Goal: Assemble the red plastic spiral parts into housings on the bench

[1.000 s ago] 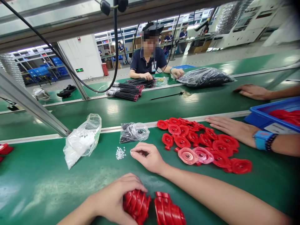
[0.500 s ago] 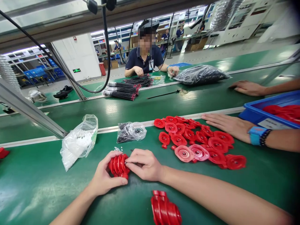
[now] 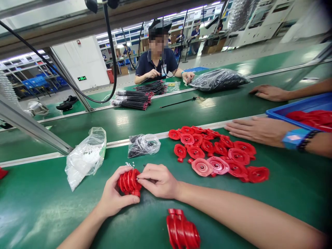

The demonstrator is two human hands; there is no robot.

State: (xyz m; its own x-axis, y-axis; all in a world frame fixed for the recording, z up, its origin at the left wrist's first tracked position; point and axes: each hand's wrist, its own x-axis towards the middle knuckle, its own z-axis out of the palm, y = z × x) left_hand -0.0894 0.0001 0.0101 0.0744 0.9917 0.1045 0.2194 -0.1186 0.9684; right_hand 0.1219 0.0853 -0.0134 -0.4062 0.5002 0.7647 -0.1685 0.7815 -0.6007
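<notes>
My left hand [image 3: 110,195] is wrapped round a short stack of ridged red plastic covers [image 3: 127,183], lying sideways just above the table. At the stack's right end my right hand [image 3: 162,181] pinches, its thumb and forefinger touching the end cover; what sits between the fingertips is too small to make out. Tiny white pieces [image 3: 129,164] lie behind the stack. Nearer me rests a second stack of red covers [image 3: 183,228]. Loose red covers [image 3: 237,156] are spread to the right, two of them paler pink.
Behind my hands lie a clear bag of white pieces [image 3: 86,160] and a small bag of black parts [image 3: 140,147]. A co-worker's hand [image 3: 259,130] rests by the covers, near a blue bin [image 3: 276,112]. Across the belt, another person [image 3: 157,62] sits behind black cable bundles [image 3: 132,100].
My hands keep the same hold on the stack. The view has shifted slightly. The co-worker's banded wrist has moved right, and the person opposite has raised one hand a little.
</notes>
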